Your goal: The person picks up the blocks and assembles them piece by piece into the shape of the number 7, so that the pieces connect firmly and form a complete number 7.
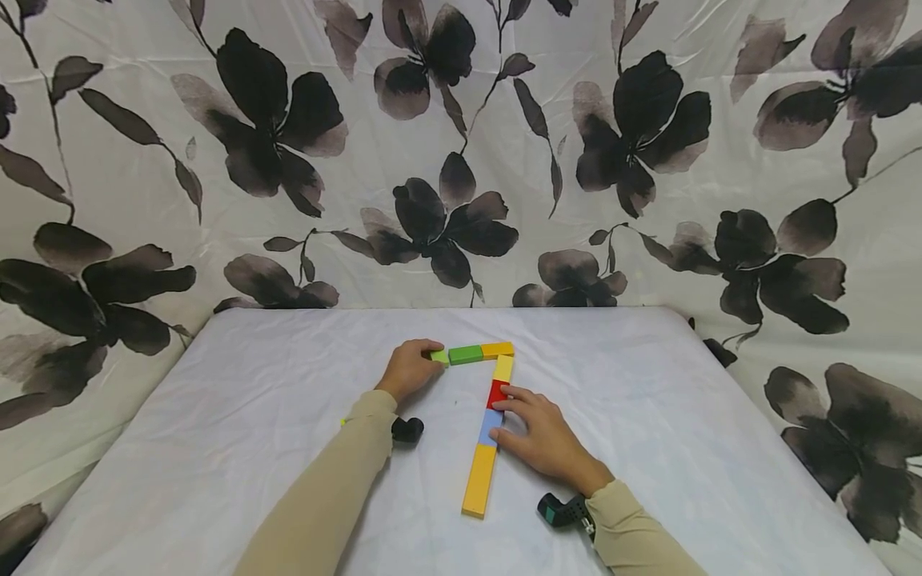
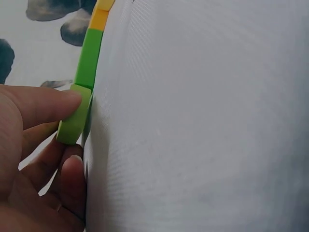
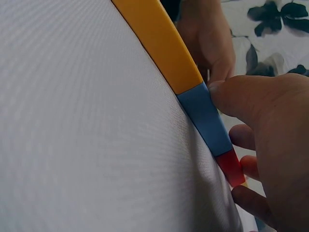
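Note:
My left hand (image 1: 410,368) pinches a light green block (image 2: 76,118) between thumb and fingers at the left end of a short row. Right beside that block lies a longer green block (image 1: 466,354), followed by an orange block (image 1: 498,350). A second row runs toward me from the orange block: a yellow block (image 1: 503,367), a red block (image 1: 496,394), a blue block (image 3: 205,118) and a long orange block (image 1: 479,480). Spread along this row's right side, the fingers of my right hand (image 1: 546,436) rest by the red and blue blocks, thumb at the blue one.
A white cloth (image 1: 288,400) covers the table, whose far edge meets a floral-patterned curtain (image 1: 547,184). Black wrist cameras sit on both wrists, the left one (image 1: 408,430) near the table's middle.

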